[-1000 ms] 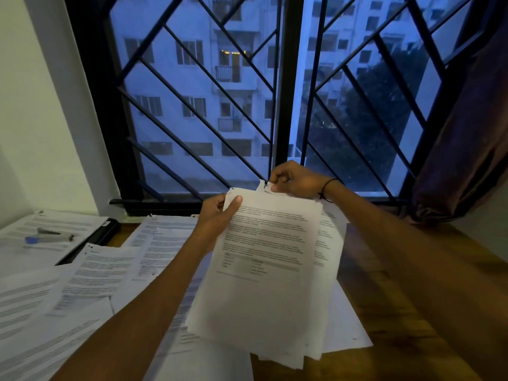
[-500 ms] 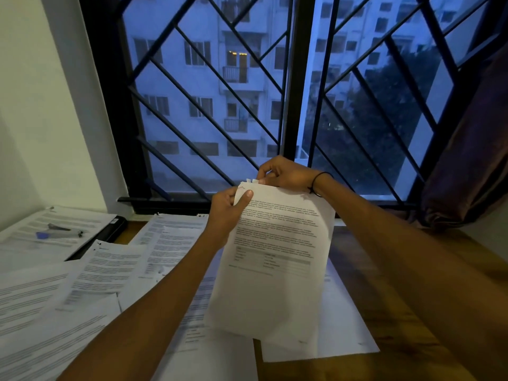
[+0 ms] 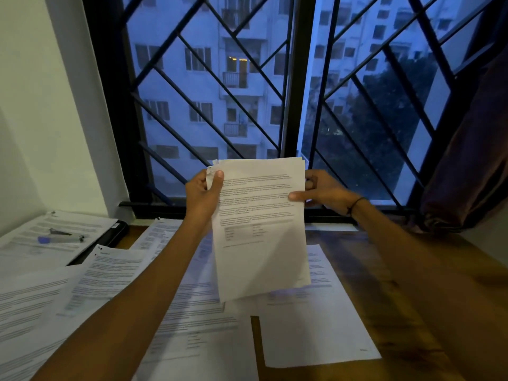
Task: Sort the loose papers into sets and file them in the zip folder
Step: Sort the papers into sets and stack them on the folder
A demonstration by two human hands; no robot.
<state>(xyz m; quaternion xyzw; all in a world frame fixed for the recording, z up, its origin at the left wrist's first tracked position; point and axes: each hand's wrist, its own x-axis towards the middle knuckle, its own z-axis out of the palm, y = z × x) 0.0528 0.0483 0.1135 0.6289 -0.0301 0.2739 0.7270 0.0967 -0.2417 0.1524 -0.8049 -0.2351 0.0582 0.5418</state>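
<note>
I hold a stack of printed papers (image 3: 261, 229) upright in front of the window, above the desk. My left hand (image 3: 202, 195) grips its upper left edge, thumb on the front sheet. My right hand (image 3: 323, 192) grips the right edge, thumb across the front. The sheets lie squared together, with a few corners poking out at the top left. More loose printed papers (image 3: 115, 273) are spread over the left and middle of the wooden desk (image 3: 412, 284). A dark folder (image 3: 114, 233) lies at the far left under some sheets.
A blue-capped pen and a dark clip (image 3: 59, 237) rest on the papers at the far left. A single sheet (image 3: 316, 331) lies near the desk's middle front. The barred window (image 3: 297, 78) stands right behind the desk, with a dark curtain (image 3: 467, 160) at the right.
The fanned sheets have been squared into one neat stack held upright. My right hand moved from the top edge to the right edge. The view tilted slightly.
</note>
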